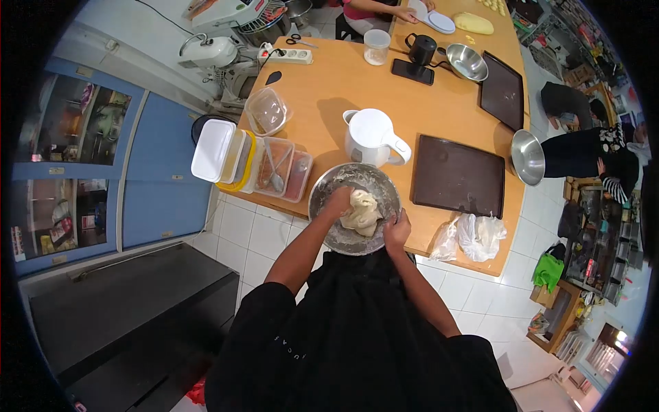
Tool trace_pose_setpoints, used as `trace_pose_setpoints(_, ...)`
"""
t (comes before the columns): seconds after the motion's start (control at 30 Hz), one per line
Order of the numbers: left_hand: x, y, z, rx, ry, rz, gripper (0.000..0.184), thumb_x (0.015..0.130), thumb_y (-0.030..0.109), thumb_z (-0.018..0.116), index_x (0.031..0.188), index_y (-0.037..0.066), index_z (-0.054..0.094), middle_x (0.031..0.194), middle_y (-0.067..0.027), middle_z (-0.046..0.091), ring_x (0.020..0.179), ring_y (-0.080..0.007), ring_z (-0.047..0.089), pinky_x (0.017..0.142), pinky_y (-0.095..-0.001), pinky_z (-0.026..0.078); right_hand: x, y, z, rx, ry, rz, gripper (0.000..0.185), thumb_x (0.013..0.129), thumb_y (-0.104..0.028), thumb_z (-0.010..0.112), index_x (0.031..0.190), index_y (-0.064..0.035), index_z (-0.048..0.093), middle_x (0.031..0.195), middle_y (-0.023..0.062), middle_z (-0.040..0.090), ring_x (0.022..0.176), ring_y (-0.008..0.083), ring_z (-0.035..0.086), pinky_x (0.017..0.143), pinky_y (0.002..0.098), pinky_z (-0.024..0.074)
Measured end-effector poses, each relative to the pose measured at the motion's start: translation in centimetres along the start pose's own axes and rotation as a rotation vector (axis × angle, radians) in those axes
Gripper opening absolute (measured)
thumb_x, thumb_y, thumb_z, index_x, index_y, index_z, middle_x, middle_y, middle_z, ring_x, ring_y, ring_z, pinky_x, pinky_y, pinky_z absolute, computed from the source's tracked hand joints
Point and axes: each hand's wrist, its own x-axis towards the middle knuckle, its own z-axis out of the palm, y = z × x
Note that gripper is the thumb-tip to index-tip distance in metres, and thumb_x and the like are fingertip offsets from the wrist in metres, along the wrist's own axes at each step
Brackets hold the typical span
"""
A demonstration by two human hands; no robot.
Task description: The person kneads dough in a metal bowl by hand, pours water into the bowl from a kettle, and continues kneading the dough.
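My left hand point(397, 232) grips the right rim of the bowl point(327, 230) at the worktop's point(322, 69) near edge. Inside, my right hand point(339, 202), fingers curled, presses against the dough point(362, 214).

Cannot see the tips of the left fingers point(341, 199), hidden against the dough point(362, 214). Cannot make out all of the right fingers point(398, 223), partly hidden at the rim of the bowl point(328, 231). Cannot tell the contents of the plastic bags point(480, 238). Cannot see all of the co-worker point(369, 8) or the desk point(322, 75), both cut off at the top edge. Cannot identify many small goods on the far shelves point(603, 233), too small and blurred.
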Motion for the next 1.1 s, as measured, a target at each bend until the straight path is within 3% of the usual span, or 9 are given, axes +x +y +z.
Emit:
trace_pose_setpoints(0.23, -3.0, 5.1, -4.2, 0.008, 0.017, -0.121, 0.063, 0.067, 0.006, 0.075, 0.125, 0.009, 0.052, 0.113, -0.0218, 0.064, 0.106, -0.0431, 0.06, 0.09, -0.0492, 0.05, -0.3, -0.1, 0.3, -0.038, 0.059, -0.044, 0.019, 0.087, -0.007, 0.054, 0.102, 0.0036, 0.058, 0.089, 0.0283, 0.063, 0.086, 0.0475, 0.06, 0.076, 0.0514, 0.0468)
trace_pose_setpoints(0.33, -4.1, 5.6, -2.9, 0.186, 0.115, 0.084, 0.066, 0.068, 0.006, 0.074, 0.129, 0.011, 0.05, 0.126, -0.0224, 0.055, 0.116, -0.0433, 0.055, 0.093, -0.0496, 0.049, -0.2, 0.5, 0.5, -0.022, 0.022, 0.0, 0.02, 0.087, -0.007, 0.054, 0.103, 0.0038, 0.059, 0.089, 0.0282, 0.063, 0.086, 0.0474, 0.061, 0.076, 0.0516, 0.0468)
trace_pose_setpoints(0.43, -6.0, 7.8, -3.0, 0.184, -0.044, 0.036, 0.067, 0.069, 0.009, 0.075, 0.131, 0.013, 0.05, 0.134, -0.0209, 0.047, 0.119, -0.0435, 0.051, 0.098, -0.0509, 0.046, -0.2, 0.7, 0.6, -0.004, 0.011, 0.008, 0.02, 0.087, -0.007, 0.054, 0.103, 0.0037, 0.059, 0.089, 0.0282, 0.063, 0.086, 0.0475, 0.061, 0.076, 0.0517, 0.0468)
trace_pose_setpoints(0.53, -8.3, 9.1, -2.9, 0.268, -0.036, 0.078, 0.06, 0.071, 0.014, 0.073, 0.127, 0.012, 0.053, 0.131, -0.0182, 0.047, 0.113, -0.0424, 0.055, 0.098, -0.0511, 0.044, -0.2, 0.7, 0.7, 0.054, 0.012, 0.027, 0.02, 0.087, -0.007, 0.053, 0.102, 0.0034, 0.059, 0.089, 0.0279, 0.064, 0.086, 0.0476, 0.061, 0.077, 0.0517, 0.0467)
trace_pose_setpoints(0.73, -6.1, 3.5, 2.1, -0.232, 0.275, -0.049, 0.044, 0.076, 0.023, 0.069, 0.116, 0.007, 0.061, 0.109, -0.0235, 0.054, 0.108, -0.0452, 0.052, 0.094, -0.0515, 0.044, -0.4, -0.2, 0.3, -0.013, 0.065, 0.006, 0.022, 0.087, -0.009, 0.054, 0.104, 0.0032, 0.06, 0.09, 0.0286, 0.065, 0.087, 0.0477, 0.062, 0.078, 0.0504, 0.0473)
trace_pose_setpoints(0.83, -4.7, 3.2, 3.0, -0.104, 0.236, -0.147, 0.04, 0.076, 0.022, 0.067, 0.111, 0.003, 0.06, 0.098, -0.0246, 0.058, 0.104, -0.0449, 0.054, 0.092, -0.0498, 0.046, -0.2, 0.6, 0.6, 0.034, 0.008, 0.007, 0.02, 0.087, -0.006, 0.054, 0.104, 0.003, 0.059, 0.089, 0.028, 0.063, 0.087, 0.0481, 0.061, 0.076, 0.0517, 0.0459)
trace_pose_setpoints(0.93, -4.2, 4.0, 3.8, 0.049, 0.339, -0.084, 0.04, 0.077, 0.021, 0.065, 0.111, 0.002, 0.058, 0.101, -0.0222, 0.059, 0.1, -0.0428, 0.058, 0.089, -0.0482, 0.048, -0.2, 1.0, 0.9, 0.017, 0.025, 0.005, 0.02, 0.086, -0.005, 0.055, 0.104, 0.0029, 0.058, 0.089, 0.0278, 0.063, 0.086, 0.0479, 0.06, 0.075, 0.0518, 0.0458)
trace_pose_setpoints(1.03, -3.4, 3.9, 4.5, -0.423, 0.14, -0.074, 0.035, 0.082, 0.02, 0.061, 0.113, 0.006, 0.055, 0.113, -0.0233, 0.057, 0.105, -0.0435, 0.058, 0.088, -0.0494, 0.048, -0.3, 0.8, 0.7, 0.032, 0.015, 0.003, 0.02, 0.087, -0.006, 0.055, 0.105, 0.003, 0.059, 0.089, 0.0278, 0.063, 0.086, 0.0475, 0.061, 0.075, 0.0518, 0.046)
trace_pose_setpoints(1.1, -3.3, 5.0, 4.4, -0.236, 0.091, -0.099, 0.043, 0.08, 0.025, 0.061, 0.118, 0.006, 0.053, 0.116, -0.0203, 0.055, 0.105, -0.0423, 0.058, 0.088, -0.0493, 0.049, -0.3, 0.6, 0.7, 0.003, 0.022, 0.014, 0.021, 0.087, -0.006, 0.055, 0.105, 0.0029, 0.059, 0.088, 0.0278, 0.063, 0.086, 0.0472, 0.061, 0.075, 0.0521, 0.0461)
